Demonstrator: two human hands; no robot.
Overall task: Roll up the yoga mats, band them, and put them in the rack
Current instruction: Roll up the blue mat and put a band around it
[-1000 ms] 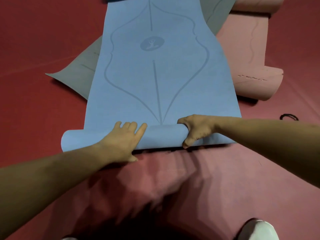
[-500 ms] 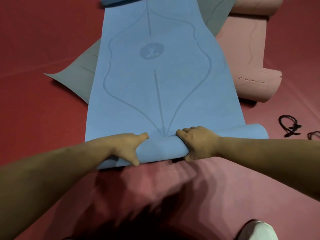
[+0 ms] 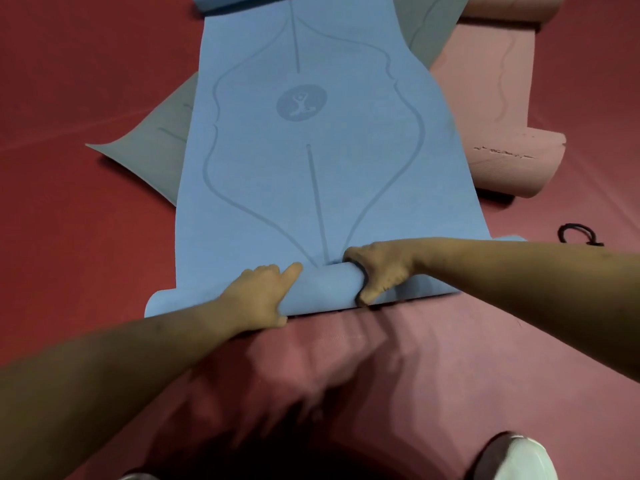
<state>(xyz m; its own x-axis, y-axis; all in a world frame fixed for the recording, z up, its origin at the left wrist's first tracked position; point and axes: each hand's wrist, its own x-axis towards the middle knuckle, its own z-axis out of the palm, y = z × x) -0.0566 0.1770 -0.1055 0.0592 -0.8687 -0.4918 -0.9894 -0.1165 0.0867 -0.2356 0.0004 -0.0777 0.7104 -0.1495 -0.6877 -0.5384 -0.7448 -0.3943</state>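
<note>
The blue mat's roll [image 3: 325,289] turned askew, right end farther forward; the left hand [image 3: 256,296] curled over its top.

Blue mat [image 3: 311,174], centre of the frame: matt, fine-grained, foam-like sheet with darker lines marked on its face. Pink mat [image 3: 485,109], upper right: equally matt, scuffed and flaking in one patch near its curled end. Floor [image 3: 86,81]: smooth red covering with a faint sheen.
</note>
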